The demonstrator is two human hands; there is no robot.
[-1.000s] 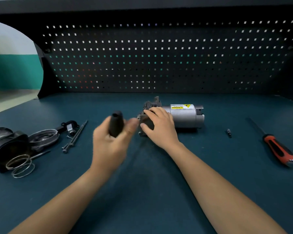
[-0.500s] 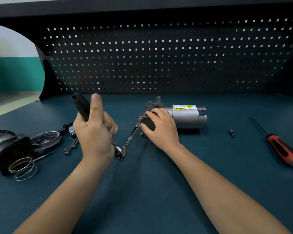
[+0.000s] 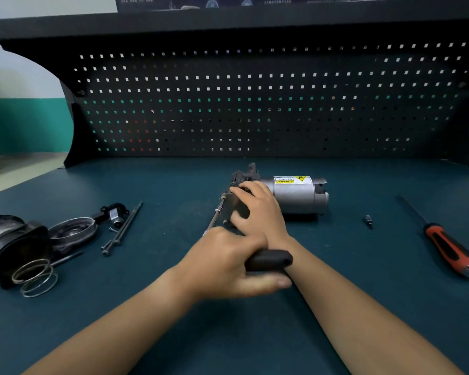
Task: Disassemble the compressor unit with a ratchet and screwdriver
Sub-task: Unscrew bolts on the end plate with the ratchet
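Note:
The grey cylindrical compressor unit (image 3: pixel 295 194) lies on its side mid-bench, a yellow warning label on top. My right hand (image 3: pixel 257 207) presses down on its dark left end. My left hand (image 3: pixel 228 262) grips the black handle of the ratchet (image 3: pixel 271 259), which points right, against my right wrist. The ratchet's thin extension bar (image 3: pixel 217 212) runs up to the unit's left end plate. The ratchet head is hidden under my left hand. An orange-and-black screwdriver (image 3: pixel 444 244) lies at the right.
Removed parts sit at the left: a black housing (image 3: pixel 8 242), a round metal cover (image 3: pixel 71 231), wire rings (image 3: pixel 35 277) and long bolts (image 3: pixel 122 228). A small bit (image 3: pixel 368 220) lies right of the unit. A black pegboard (image 3: pixel 255 104) closes the back of the bench.
My left hand swung the ratchet handle from upper left down and to the right, over my right wrist. My right hand stayed on the unit.

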